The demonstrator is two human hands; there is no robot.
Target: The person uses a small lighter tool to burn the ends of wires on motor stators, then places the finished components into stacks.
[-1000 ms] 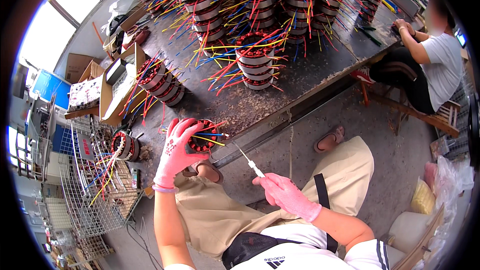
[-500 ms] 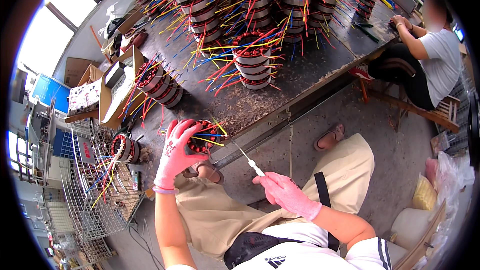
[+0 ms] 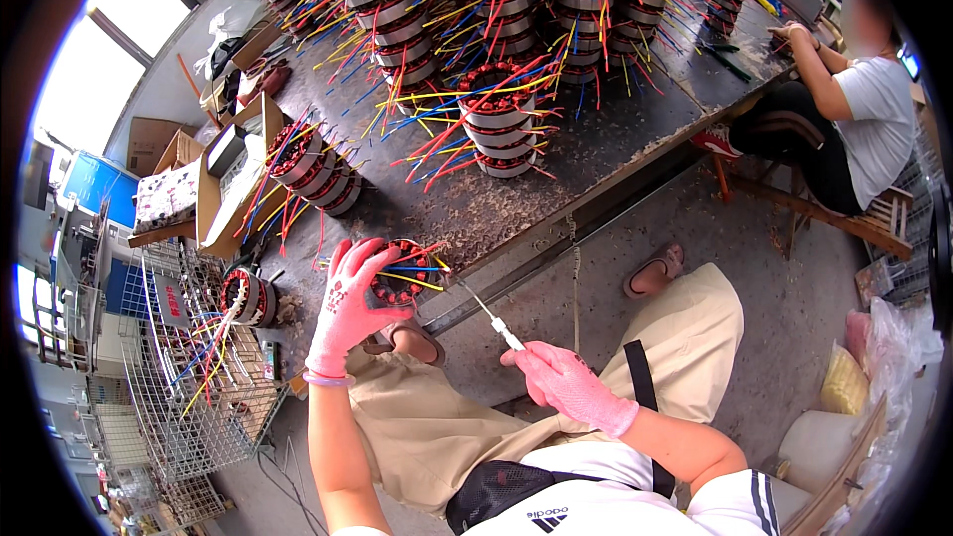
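While the right hand [image 3: 566,382], in a pink glove, is wrapped around the white handle of a thin metal tool [image 3: 504,330], the tool's shaft slants up and left toward a red-wound ring [image 3: 405,290]; whether its tip touches the wires is too small to tell. The left hand [image 3: 349,308], gloved alike, grips the ring's left side, fingers stretched over the upper rim and thumb along the lower edge. This ring sits at the near edge of a dark counter [image 3: 476,223], yellow and blue wires crossing its face. Left of it, another ring [image 3: 250,296] with pale bindings stands beside a wire basket [image 3: 164,427]. Farther back are a short stack of rings [image 3: 323,174] and, to its right, a separate stack [image 3: 501,129]. Behind rise tall stacks [image 3: 397,20] bristling with coloured wires. Far right, a person [image 3: 879,129] sits on a wooden stool [image 3: 849,226].
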